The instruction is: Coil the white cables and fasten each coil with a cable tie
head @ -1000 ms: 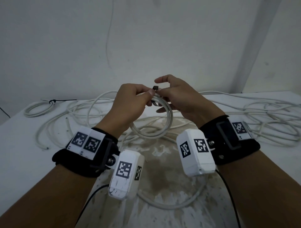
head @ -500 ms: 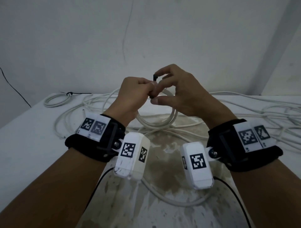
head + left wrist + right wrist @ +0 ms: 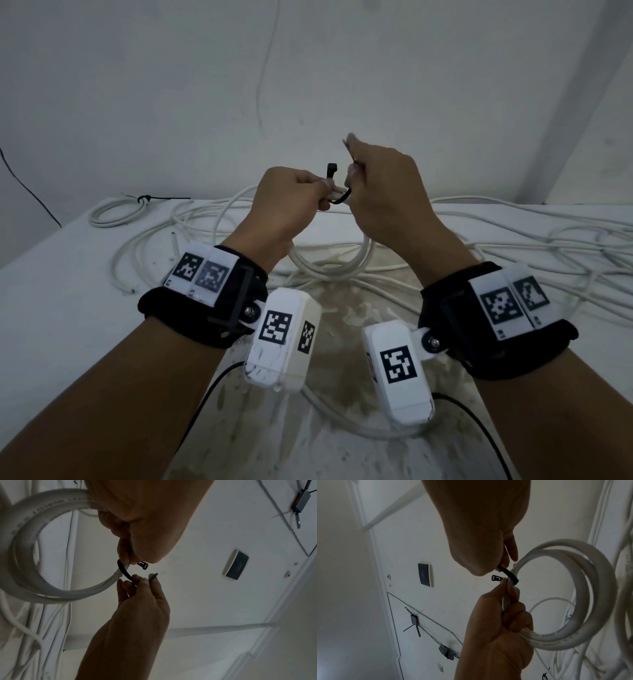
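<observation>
A white cable coil hangs from my left hand, which grips its top bundle above the table. A black cable tie loops under that bundle. The tie's head sticks up free beside my left thumb. My right hand pinches the tie's tail just right of the bundle. In the left wrist view the tie curves from the coil into the right hand's fingers. The right wrist view has the tie crossing the coil, with the left hand below.
A finished coil with a black tie lies at the table's back left. Loose white cables sprawl across the back and right of the stained white table. One more cable loop lies under my wrists. A wall stands close behind.
Both hands have risen with the coil. The right hand's fingers have curled round the tie's tail and drawn the strap under the bundle, leaving the head free.
</observation>
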